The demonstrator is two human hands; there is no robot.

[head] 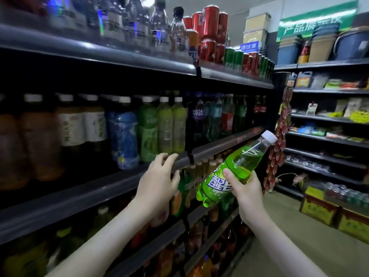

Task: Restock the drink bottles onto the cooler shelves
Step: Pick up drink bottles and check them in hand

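Currently: right hand (245,188) grips a green soda bottle (237,158) around its lower half, thumb laid across the top edge of the label, fingers wrapped behind. Bottle is tilted, white cap (269,136) up and to the right, base toward the person. It hangs in the air in front of the shelving, just below the front rail (219,145) of the middle shelf, and is not on any shelf yet.

Left hand (157,180): fingers hooked over that same rail, thumb underneath. It holds the rail and carries no bottle.

Handling notes (judgement):
- Liquid reaches the shoulder, with a small air gap at the neck. It reads as full and sealed, so moderate weight for one hand, and the load shifts as the tilt changes
- Clear thin plastic. Likely firm while sealed, with some give under a hard squeeze
- Label film looks smooth, so it may be slick in the palm
- Not fragile, but a drop would shake up a fizzy drink
- Best hold: the waist at the label, as now. The neck below the cap is a second option for lowering it into a tight row

Green tea bottles (165,126) on the middle shelf stand shoulder to shoulder, so the bottle probably needs righting before its base goes down. Target slot: cannot tell, the shelves are blurred
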